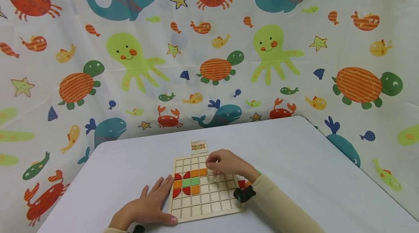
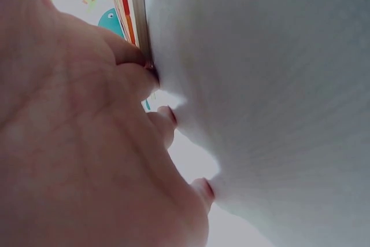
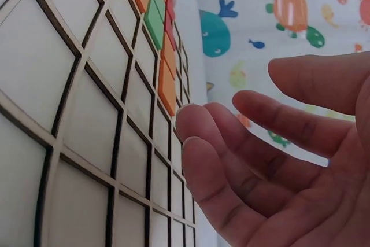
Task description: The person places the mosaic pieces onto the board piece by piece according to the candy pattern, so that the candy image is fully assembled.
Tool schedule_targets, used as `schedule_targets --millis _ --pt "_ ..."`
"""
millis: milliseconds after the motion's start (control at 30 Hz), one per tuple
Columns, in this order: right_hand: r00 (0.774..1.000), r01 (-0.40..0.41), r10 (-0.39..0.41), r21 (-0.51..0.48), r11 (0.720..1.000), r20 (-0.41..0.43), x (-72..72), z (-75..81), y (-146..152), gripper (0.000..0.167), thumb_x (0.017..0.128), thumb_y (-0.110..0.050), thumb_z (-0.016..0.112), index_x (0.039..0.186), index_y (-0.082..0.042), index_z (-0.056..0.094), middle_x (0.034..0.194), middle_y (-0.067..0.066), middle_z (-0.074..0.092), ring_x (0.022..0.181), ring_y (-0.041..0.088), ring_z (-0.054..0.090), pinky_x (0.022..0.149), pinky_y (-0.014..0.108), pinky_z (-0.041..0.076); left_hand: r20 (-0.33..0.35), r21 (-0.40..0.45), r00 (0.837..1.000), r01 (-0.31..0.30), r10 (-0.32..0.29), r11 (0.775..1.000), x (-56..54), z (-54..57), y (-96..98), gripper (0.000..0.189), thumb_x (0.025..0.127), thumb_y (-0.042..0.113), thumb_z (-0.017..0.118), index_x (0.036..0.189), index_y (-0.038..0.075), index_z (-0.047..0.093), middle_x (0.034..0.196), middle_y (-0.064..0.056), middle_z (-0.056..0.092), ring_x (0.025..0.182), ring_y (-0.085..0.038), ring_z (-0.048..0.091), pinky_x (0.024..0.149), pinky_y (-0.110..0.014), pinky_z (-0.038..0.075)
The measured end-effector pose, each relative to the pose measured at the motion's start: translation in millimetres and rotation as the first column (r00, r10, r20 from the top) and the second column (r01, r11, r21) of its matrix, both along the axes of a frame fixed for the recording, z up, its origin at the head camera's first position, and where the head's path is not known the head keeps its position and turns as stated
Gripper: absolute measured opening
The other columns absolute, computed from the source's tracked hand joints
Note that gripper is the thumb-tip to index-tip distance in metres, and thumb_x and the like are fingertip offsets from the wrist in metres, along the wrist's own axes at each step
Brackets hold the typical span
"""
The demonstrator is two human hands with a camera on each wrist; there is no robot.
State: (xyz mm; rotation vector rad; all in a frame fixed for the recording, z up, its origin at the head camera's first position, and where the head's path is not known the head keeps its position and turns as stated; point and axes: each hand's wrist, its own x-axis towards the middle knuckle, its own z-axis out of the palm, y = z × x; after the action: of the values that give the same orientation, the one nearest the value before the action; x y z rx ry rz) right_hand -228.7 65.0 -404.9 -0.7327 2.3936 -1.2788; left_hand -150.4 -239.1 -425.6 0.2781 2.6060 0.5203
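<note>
My right hand (image 1: 226, 163) hangs over the grid board (image 1: 206, 197), by the tile row (image 1: 194, 173).
Its fingers curve loosely, grasping nothing I can see — the end orange tile (image 1: 203, 172), in the board's far half, lies just left of them, farther from my left hand (image 1: 147, 205), spread at the board's left edge. The row runs left to right; white table (image 1: 294, 153) surrounds the board — printed cloth (image 1: 183, 7) beyond.
</note>
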Motion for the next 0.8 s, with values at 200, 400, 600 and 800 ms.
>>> schedule_targets --millis 200,400,600,800 --pt "0.999 -0.029 0.029 0.008 1.0 -0.018 1.6 6.9 10 0.023 0.108 -0.02 0.067 0.117 -0.001 0.075 0.1 0.006 0.074 0.082 0.021 0.07 0.075 0.03 0.059 0.006 0.003 1.0 -0.001 0.001 1.0 -0.3 -0.9 -1.2 0.133 0.069 0.064 0.092 0.171 0.011 0.026 0.177 -0.013 0.021 0.161 -0.046 0.008 0.119 -0.078 -0.006" --pt "0.998 -0.021 0.025 0.052 0.998 -0.065 4.3 14.3 30 0.021 0.107 -0.019 0.068 0.116 -0.002 0.075 0.1 0.006 0.073 0.086 0.021 0.068 0.078 0.034 0.059 0.014 0.002 1.0 -0.018 0.018 1.0 1.0 -1.7 -0.2 0.135 0.066 0.065 0.093 0.171 0.012 0.026 0.177 -0.011 0.021 0.161 -0.045 0.008 0.119 -0.077 -0.007" --pt "0.987 -0.018 0.039 0.131 0.991 -0.155 4.6 24.7 57 0.018 0.104 -0.018 0.071 0.115 -0.004 0.077 0.101 -0.004 0.073 0.094 0.019 0.066 0.083 0.034 0.059 0.012 -0.003 1.0 -0.022 0.022 1.0 1.4 -1.2 0.1 0.136 0.065 0.067 0.092 0.171 0.013 0.027 0.177 -0.011 0.021 0.161 -0.046 0.007 0.119 -0.077 -0.008" --pt "0.987 -0.014 0.044 0.19 0.982 -0.152 8.7 31.0 76 0.015 0.101 -0.013 0.073 0.113 -0.004 0.076 0.102 -0.004 0.073 0.096 0.02 0.066 0.087 0.038 0.061 0.023 -0.002 1.0 -0.016 0.016 1.0 -0.2 0.6 1.4 0.134 0.067 0.065 0.092 0.171 0.012 0.027 0.177 -0.012 0.021 0.161 -0.046 0.007 0.118 -0.077 -0.008"
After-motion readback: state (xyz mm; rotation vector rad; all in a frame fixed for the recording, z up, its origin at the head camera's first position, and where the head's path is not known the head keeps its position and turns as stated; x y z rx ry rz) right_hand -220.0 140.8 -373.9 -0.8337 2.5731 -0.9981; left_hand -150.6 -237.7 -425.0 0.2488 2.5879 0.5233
